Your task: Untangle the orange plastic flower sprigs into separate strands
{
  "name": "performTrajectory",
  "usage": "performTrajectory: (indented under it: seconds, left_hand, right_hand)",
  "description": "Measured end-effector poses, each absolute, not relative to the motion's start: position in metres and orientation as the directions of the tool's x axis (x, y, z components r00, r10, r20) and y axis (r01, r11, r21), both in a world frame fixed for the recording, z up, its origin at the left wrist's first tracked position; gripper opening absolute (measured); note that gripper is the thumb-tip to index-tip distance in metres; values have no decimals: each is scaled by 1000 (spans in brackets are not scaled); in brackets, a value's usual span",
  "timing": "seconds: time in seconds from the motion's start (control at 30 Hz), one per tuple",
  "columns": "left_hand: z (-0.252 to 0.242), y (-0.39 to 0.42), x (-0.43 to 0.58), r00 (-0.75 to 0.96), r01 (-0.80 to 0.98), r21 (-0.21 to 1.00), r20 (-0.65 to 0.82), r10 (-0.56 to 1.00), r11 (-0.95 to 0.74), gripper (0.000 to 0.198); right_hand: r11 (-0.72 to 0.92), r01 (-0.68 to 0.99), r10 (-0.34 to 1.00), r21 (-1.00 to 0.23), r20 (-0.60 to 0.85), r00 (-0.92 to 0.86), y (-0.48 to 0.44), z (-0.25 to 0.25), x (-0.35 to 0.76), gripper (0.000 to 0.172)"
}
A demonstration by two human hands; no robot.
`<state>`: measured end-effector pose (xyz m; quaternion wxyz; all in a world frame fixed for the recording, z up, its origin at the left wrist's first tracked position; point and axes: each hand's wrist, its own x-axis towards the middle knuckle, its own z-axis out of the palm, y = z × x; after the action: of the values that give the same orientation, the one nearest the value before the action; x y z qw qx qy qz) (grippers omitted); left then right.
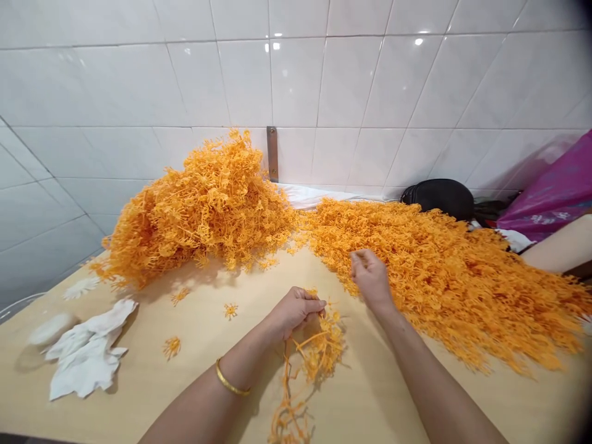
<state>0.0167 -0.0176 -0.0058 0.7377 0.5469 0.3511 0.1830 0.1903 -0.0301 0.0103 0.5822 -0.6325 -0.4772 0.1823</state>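
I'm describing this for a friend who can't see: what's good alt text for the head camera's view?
A person's left hand holds an orange tangle above a pale table, the right hand near a spread orange heap. A taller orange heap stands left, before a white tiled wall.

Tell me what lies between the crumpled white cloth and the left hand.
In the head view, three small loose orange pieces lie on the tabletop between the white cloth and the left hand.
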Motion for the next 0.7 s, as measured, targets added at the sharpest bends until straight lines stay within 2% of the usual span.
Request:
performTrajectory:
  seconds: [0.1, 0.2, 0.27, 0.37, 0.47, 0.6, 0.7]
  left_hand:
    - [-5, -16, 19, 707, 150, 932, -334, 623, 330, 25]
    - [-5, -16, 21, 707, 142, 944, -308, 636, 299, 21]
    - [-5, -18, 21, 705, 131, 952, -286, 649, 277, 20]
    - [-4, -21, 17, 749, 164, 957, -279, 600, 240, 23]
    - [-5, -21, 13, 728, 143, 943, -305, 614, 300, 26]
    - [-10, -14, 13, 678, -97, 894, -262, 687, 437, 21]
    - [-14, -10, 14, 631, -230, 840, -257, 732, 492, 18]
  right_hand:
    - [179, 398, 947, -900, 268, 179, -37, 14, 176, 24]
    - [191, 379, 981, -905, 168, -93, -42, 14, 158, 25]
    - [191, 351, 982, -917, 183, -56, -41, 11, 155, 18]
    - [170, 308, 932, -936, 254, 257, -35, 8, 171, 26]
    - [117, 246, 854, -962, 224, 469, -32, 6, 194, 24]
    - [32, 128, 902, -991, 84, 423, -36, 4, 202, 16]
    - [-15, 54, 949, -998, 3, 316, -40, 5, 197, 25]
